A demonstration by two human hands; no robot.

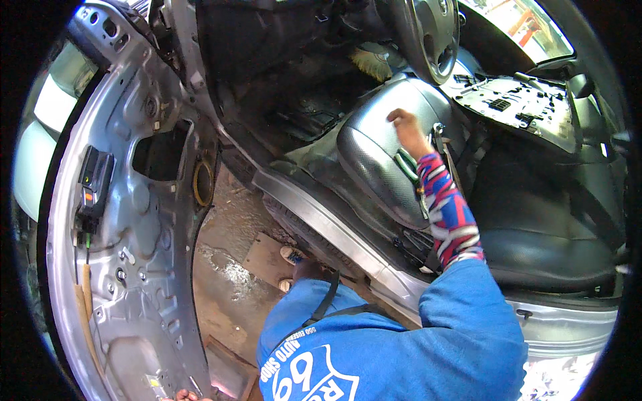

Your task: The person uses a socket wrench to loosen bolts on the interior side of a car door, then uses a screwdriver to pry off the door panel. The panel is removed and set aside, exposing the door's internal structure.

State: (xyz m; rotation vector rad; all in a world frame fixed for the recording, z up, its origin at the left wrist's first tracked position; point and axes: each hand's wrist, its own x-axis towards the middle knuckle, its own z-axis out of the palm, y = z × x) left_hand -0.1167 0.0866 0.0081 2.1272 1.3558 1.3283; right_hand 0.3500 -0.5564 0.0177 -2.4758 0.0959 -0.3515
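Observation:
Over the silver-and-black car seat (pixel 374 130), my right hand (pixel 408 131) is held with its fingers curled together. Whatever lies in those fingers, if anything, is hidden. Green-handled pliers (pixel 405 162) lie on the seat just below the wrist. A metal tool (pixel 438 130) rests at the seat's edge beside the hand. My left hand (pixel 186 395) shows only in part at the bottom edge, by the stripped car door (pixel 134 254). Its fingers are closed, and a slim metal shaft (pixel 194 384) sticks up from them.
The door's bare inner panel shows openings, cables and a black latch unit (pixel 95 177). A steering wheel (pixel 438 40) stands above the seat. A door trim panel (pixel 515 110) lies beyond it. A straw brush (pixel 372 63) sits in the footwell. The metal sill (pixel 328 227) runs beside me.

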